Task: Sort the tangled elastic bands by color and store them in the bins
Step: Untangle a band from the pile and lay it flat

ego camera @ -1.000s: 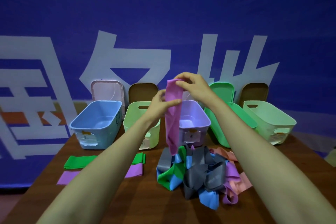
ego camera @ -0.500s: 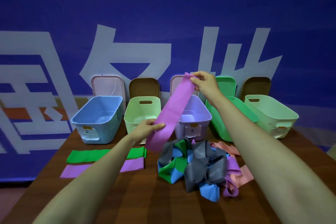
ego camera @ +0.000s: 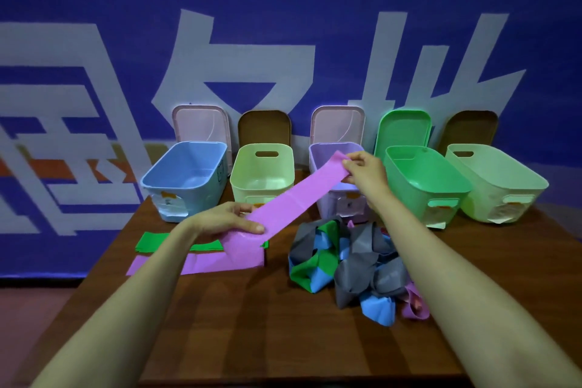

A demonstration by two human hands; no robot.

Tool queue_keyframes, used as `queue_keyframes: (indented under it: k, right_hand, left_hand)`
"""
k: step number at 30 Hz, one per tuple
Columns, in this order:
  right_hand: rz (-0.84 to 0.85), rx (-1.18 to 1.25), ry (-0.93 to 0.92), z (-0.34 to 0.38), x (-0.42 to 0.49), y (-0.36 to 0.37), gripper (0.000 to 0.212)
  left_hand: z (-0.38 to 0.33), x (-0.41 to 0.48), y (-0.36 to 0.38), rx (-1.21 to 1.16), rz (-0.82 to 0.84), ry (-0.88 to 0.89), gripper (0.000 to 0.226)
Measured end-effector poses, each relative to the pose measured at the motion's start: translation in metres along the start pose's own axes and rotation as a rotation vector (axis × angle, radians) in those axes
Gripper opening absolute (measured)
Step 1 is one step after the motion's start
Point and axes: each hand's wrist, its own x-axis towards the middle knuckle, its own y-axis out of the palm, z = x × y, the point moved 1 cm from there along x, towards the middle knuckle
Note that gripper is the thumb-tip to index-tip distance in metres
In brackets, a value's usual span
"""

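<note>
There's the held purple band (ego camera: 293,198) spanning mid-frame, right hand (ego camera: 365,172) pinching its upper end before the purple bin (ego camera: 343,209), left hand (ego camera: 226,220) gripping the lower end above the flat purple band (ego camera: 201,263) on the table (ego camera: 252,324), so I'd lower it square, both grips closed until aligned.

I see a brown wooden table (ego camera: 252,331) below the grip of the left hand (ego camera: 226,220) and the right hand (ego camera: 367,172). Well behind the grip hangs a blue banner (ego camera: 283,9) with big white characters (ego camera: 239,72). Against it stand five lids: a far-left pink lid (ego camera: 201,124) and a left brown lid (ego camera: 264,127) behind the left grip, a middle pink lid (ego camera: 338,123) just behind the right grip, and a green lid (ego camera: 404,127) and a right brown lid (ego camera: 472,129) further to the right.
</note>
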Motion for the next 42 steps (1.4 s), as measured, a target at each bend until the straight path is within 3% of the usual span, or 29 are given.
queue_keyframes:
  k: [4,8,11,13,15,18,20,22,24,28,33,38,42]
  right_hand:
    - [-0.005,-0.084,-0.024,-0.025,-0.029,0.002,0.014]
    - [0.058,-0.086,-0.057,-0.049,-0.066,0.013,0.032]
    - [0.114,-0.059,-0.081,-0.056,-0.092,0.033,0.042]
    - [0.122,-0.026,-0.076,-0.058,-0.105,0.044,0.042]
    - [0.115,-0.045,-0.082,-0.063,-0.111,0.058,0.039]
    - [0.146,-0.120,-0.090,-0.073,-0.118,0.079,0.037]
    - [0.159,-0.174,-0.100,-0.076,-0.122,0.093,0.036]
    - [0.167,-0.227,-0.133,-0.079,-0.123,0.109,0.034]
    - [0.189,-0.298,-0.144,-0.084,-0.122,0.125,0.032]
    - [0.213,-0.390,-0.122,-0.096,-0.120,0.149,0.037]
    - [0.223,-0.447,-0.036,-0.101,-0.121,0.158,0.029]
    - [0.273,-0.496,-0.045,-0.103,-0.126,0.170,0.039]
    - [0.331,-0.624,-0.028,-0.110,-0.130,0.180,0.039]
  left_hand:
    - [0.027,-0.027,-0.016,-0.026,-0.032,-0.009,0.051]
    - [0.054,-0.050,-0.026,-0.074,-0.270,-0.021,0.045]
    - [0.072,-0.060,-0.033,-0.035,-0.448,-0.063,0.022]
    - [0.081,-0.067,-0.037,0.036,-0.479,-0.086,0.010]
    - [0.092,-0.074,-0.045,0.055,-0.521,-0.084,0.008]
    - [0.111,-0.080,-0.059,0.008,-0.760,-0.010,0.002]
    - [0.124,-0.081,-0.067,0.003,-0.935,0.004,0.012]
    - [0.136,-0.081,-0.074,-0.041,-1.002,0.003,0.019]
    - [0.145,-0.080,-0.080,-0.076,-0.914,0.009,0.018]
    - [0.150,-0.084,-0.090,0.004,-0.561,-0.010,0.004]
    - [0.166,-0.097,-0.116,-0.159,-0.467,-0.085,0.018]
    - [0.172,-0.092,-0.127,-0.176,-0.884,-0.058,0.040]
    - [0.182,-0.085,-0.124,-0.091,-1.158,-0.135,0.038]
